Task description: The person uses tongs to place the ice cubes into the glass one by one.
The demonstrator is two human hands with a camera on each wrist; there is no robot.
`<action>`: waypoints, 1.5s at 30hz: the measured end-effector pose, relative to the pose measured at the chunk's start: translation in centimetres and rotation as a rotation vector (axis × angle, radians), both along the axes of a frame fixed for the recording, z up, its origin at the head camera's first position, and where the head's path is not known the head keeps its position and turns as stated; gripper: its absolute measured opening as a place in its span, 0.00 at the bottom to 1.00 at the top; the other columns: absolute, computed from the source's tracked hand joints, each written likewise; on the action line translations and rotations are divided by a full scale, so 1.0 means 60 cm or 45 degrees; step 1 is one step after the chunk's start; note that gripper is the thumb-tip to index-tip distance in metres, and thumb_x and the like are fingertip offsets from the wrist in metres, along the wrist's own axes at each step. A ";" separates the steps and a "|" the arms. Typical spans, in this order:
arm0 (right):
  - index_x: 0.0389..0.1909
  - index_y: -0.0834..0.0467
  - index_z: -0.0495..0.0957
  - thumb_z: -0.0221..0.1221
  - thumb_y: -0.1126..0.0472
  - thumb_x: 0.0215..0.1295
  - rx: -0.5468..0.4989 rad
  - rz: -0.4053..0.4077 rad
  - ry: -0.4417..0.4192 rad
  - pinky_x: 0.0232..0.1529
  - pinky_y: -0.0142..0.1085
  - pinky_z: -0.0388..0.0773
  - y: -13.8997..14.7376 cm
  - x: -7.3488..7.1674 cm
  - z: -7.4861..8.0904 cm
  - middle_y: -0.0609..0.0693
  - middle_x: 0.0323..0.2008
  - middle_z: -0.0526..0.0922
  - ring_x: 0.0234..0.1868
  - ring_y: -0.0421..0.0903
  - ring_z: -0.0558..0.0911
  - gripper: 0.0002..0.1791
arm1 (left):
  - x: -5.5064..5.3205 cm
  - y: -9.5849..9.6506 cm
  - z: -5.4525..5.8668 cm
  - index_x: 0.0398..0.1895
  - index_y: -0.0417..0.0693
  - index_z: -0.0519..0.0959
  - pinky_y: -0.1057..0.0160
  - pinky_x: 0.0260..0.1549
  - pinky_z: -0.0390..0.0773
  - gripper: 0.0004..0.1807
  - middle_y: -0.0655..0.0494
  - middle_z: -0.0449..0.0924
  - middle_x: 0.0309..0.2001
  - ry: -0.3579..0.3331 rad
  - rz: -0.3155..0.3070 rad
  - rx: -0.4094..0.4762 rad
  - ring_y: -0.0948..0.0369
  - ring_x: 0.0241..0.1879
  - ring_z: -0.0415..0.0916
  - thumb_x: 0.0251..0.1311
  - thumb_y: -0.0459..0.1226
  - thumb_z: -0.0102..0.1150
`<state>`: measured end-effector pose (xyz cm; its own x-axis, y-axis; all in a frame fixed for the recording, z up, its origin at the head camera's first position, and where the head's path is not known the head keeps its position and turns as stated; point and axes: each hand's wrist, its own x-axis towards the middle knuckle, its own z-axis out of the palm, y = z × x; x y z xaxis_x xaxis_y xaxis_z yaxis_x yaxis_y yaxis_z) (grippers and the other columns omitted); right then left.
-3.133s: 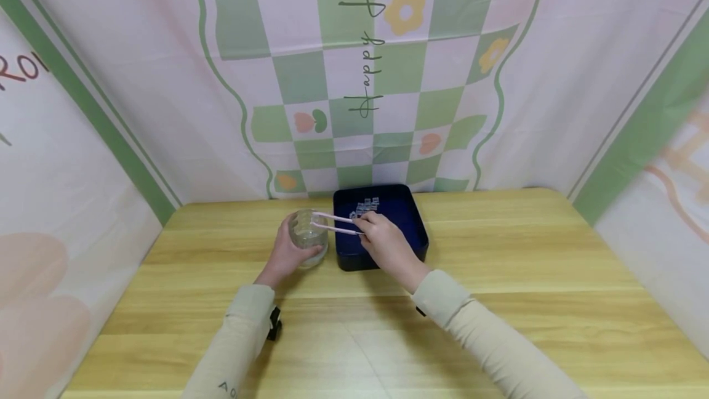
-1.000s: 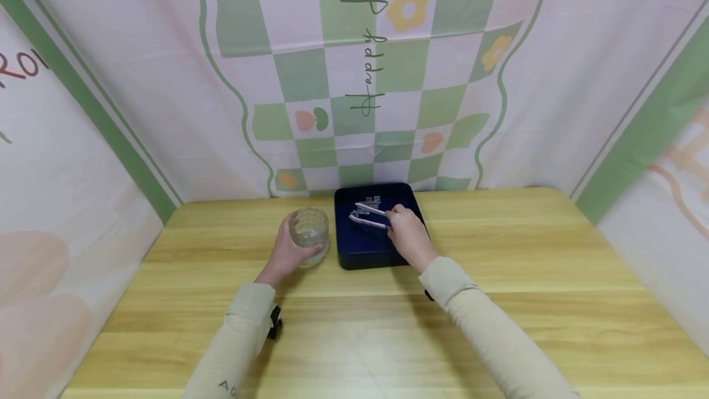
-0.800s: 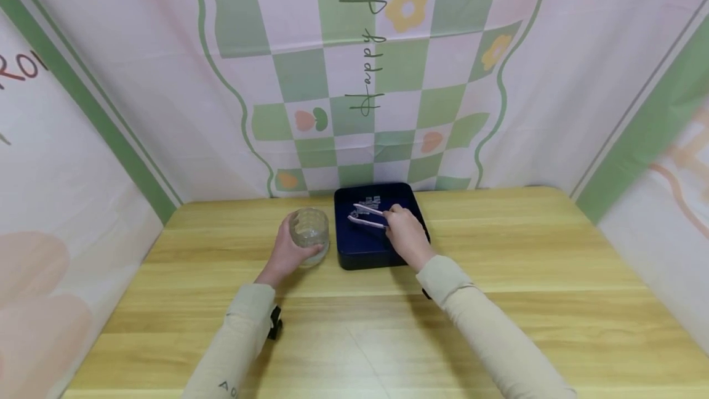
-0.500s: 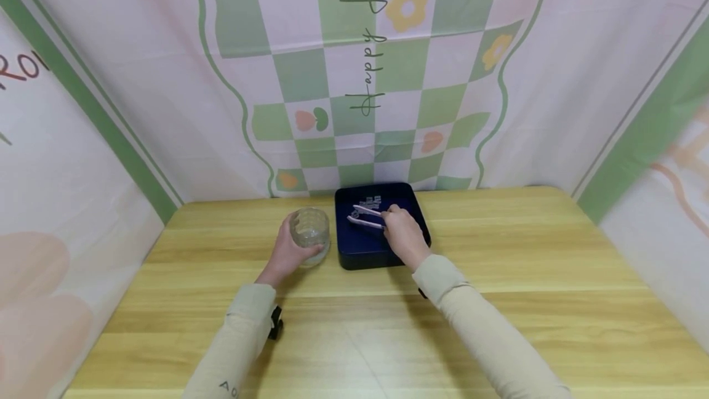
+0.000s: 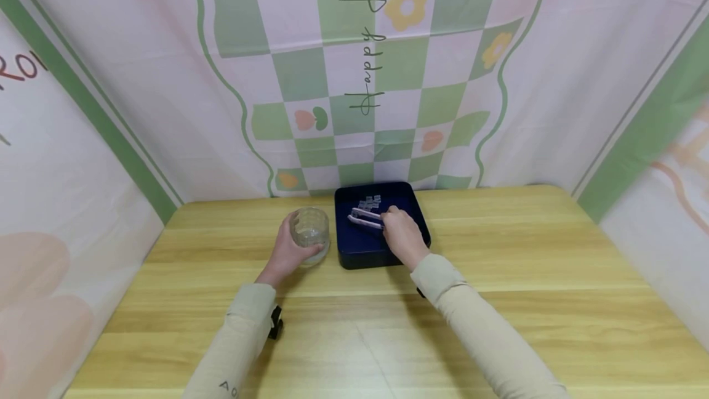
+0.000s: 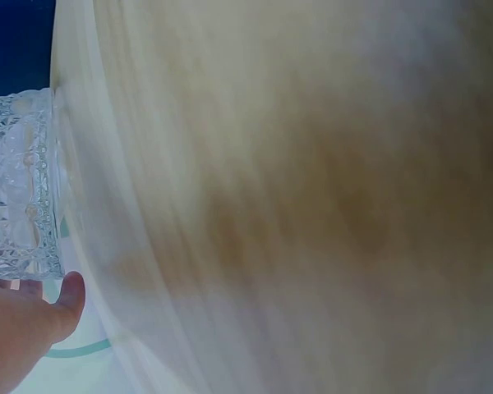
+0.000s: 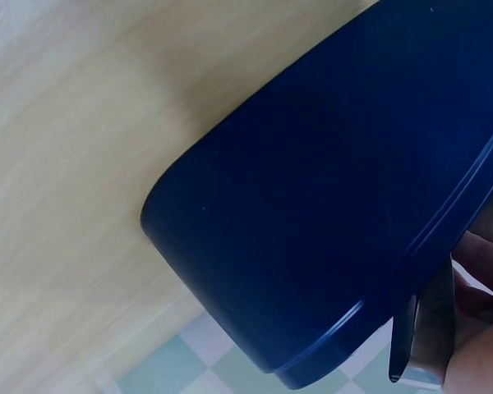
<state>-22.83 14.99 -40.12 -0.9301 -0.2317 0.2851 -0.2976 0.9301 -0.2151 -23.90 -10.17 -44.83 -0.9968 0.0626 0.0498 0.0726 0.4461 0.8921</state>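
Note:
My left hand (image 5: 285, 253) is curled round a clear glass tumbler (image 5: 311, 226) that stands left of a dark blue tray (image 5: 371, 260). Its cut pattern shows in the left wrist view, where the thumb of my left hand (image 6: 29, 328) lies along the glass. Above the tray, my right hand (image 5: 403, 236) grips pale pink tongs (image 5: 367, 223), their tips pointing left. Those tips are low in the tray, beside small clear block-like pieces (image 5: 374, 201); whether they pinch one is too small to tell. The right wrist view shows the metal end of the tongs (image 7: 434, 328) against my fingers.
The tray and tumbler stand near the back of a wooden table (image 5: 498, 313). Right behind it hangs a checked, printed cloth (image 5: 399, 103), with further cloth walls on both sides. The tray has raised walls (image 7: 255, 271).
My right hand has brought the tongs from over the tumbler rightward to the tray. Lately it has edged left, and the tongs' tips have drawn closer together. My left hand stays on the tumbler.

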 end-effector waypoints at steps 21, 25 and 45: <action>0.43 0.66 0.83 0.61 0.72 0.56 -0.013 0.011 -0.036 0.37 0.43 0.83 0.005 0.001 0.000 0.61 0.39 0.82 0.37 0.56 0.82 0.12 | 0.001 -0.001 -0.001 0.72 0.43 0.50 0.42 0.66 0.64 0.54 0.39 0.57 0.69 0.002 -0.002 -0.005 0.43 0.67 0.59 0.43 0.37 0.74; 0.42 0.66 0.83 0.61 0.73 0.56 -0.011 0.020 -0.004 0.36 0.44 0.83 0.007 0.001 -0.001 0.61 0.37 0.82 0.36 0.56 0.82 0.12 | 0.002 -0.001 -0.001 0.72 0.44 0.50 0.42 0.66 0.64 0.54 0.39 0.57 0.69 -0.007 0.000 -0.007 0.43 0.67 0.59 0.43 0.37 0.74; 0.45 0.69 0.81 0.62 0.72 0.57 -0.114 0.046 0.116 0.42 0.45 0.83 0.032 0.006 0.005 0.62 0.39 0.82 0.40 0.56 0.82 0.14 | 0.002 -0.003 0.000 0.73 0.43 0.48 0.41 0.66 0.64 0.55 0.39 0.56 0.69 -0.012 -0.013 -0.010 0.43 0.68 0.58 0.45 0.39 0.74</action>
<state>-22.47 16.90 -39.81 -0.8910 -0.2343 0.3888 -0.3526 0.8967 -0.2676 -23.80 -10.34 -44.84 -0.9966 0.0728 0.0396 0.0684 0.4526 0.8891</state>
